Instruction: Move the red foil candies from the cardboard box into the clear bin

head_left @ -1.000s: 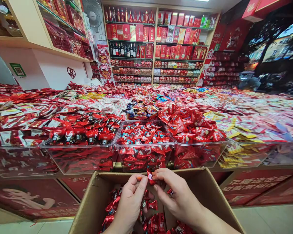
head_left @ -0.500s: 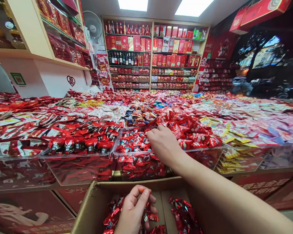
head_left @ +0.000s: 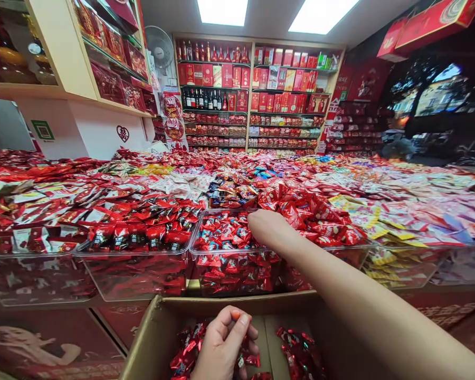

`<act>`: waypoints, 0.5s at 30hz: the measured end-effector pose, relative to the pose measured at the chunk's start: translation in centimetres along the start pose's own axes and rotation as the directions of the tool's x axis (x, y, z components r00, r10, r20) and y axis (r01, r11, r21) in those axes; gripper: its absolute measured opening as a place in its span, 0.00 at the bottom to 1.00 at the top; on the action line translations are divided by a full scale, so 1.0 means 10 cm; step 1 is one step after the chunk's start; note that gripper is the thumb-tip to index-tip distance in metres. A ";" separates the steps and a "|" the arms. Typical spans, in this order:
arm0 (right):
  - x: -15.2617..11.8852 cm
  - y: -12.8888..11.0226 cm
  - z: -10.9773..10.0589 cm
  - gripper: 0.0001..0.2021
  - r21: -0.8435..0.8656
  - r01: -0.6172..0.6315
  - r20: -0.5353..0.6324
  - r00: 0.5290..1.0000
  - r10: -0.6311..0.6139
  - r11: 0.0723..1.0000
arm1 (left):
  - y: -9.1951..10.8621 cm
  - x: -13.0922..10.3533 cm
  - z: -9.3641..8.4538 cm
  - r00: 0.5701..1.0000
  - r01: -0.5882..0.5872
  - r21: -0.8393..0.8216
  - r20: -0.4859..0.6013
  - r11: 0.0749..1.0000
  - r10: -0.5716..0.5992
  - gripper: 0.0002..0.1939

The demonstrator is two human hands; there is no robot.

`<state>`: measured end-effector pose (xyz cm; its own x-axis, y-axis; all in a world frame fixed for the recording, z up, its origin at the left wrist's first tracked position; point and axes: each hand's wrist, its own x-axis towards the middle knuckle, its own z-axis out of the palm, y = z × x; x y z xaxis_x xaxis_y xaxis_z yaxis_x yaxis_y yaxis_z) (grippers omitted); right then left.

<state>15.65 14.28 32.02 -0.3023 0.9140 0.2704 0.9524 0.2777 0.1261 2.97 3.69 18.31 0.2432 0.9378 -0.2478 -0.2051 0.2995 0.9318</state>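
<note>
My right hand reaches over the right side of a clear plastic bin of small red wrapped sweets. Its fingers point down and away, hidden behind the back of the hand. Below, my left hand is over an open cardboard box. The thumb and index finger press together, with a small orange-red spot between them that I cannot make out; the other fingers curl. Inside the box lie shiny red wrapped sweets, in a heap on each side of the bare bottom.
Left of the bin stands another clear bin of red-and-black packets. To the right are larger red packets and yellow packets. Heaped sweets stretch back to shelves of bottles and boxes. A glass-shelved cabinet juts out at upper left.
The view has shifted slightly, so the scene sits a little further right. My right hand has turned a little and its knuckles show less. My left hand keeps its pinch over the box.
</note>
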 end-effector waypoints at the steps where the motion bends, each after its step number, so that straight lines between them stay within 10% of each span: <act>1: -0.03 0.00 -0.03 0.10 0.006 0.008 -0.013 1.000 -0.008 1.000 | 0.00 0.00 0.01 1.000 0.003 -0.010 -0.012 1.000 -0.003 0.13; 6: -0.54 -0.24 -0.07 0.08 0.089 0.096 -0.134 0.987 -0.084 0.991 | 0.03 0.00 0.02 0.993 0.068 -0.159 -0.083 0.985 -0.082 0.15; 11: -1.23 -0.54 0.49 0.10 0.347 0.379 -0.190 0.924 -0.331 0.858 | 0.01 0.05 -0.06 0.975 0.164 -0.342 -0.086 0.925 -0.205 0.13; 15: -1.40 -0.49 0.87 0.20 0.438 0.374 -0.111 0.925 -0.364 0.818 | -0.07 0.08 -0.02 0.943 0.322 -0.459 0.076 0.828 -0.324 0.14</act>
<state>15.55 2.71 19.33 -0.6305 0.7116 0.3100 0.6831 0.6984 -0.2136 3.12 4.22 17.39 0.3676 0.7738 -0.5159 -0.5268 0.6304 0.5701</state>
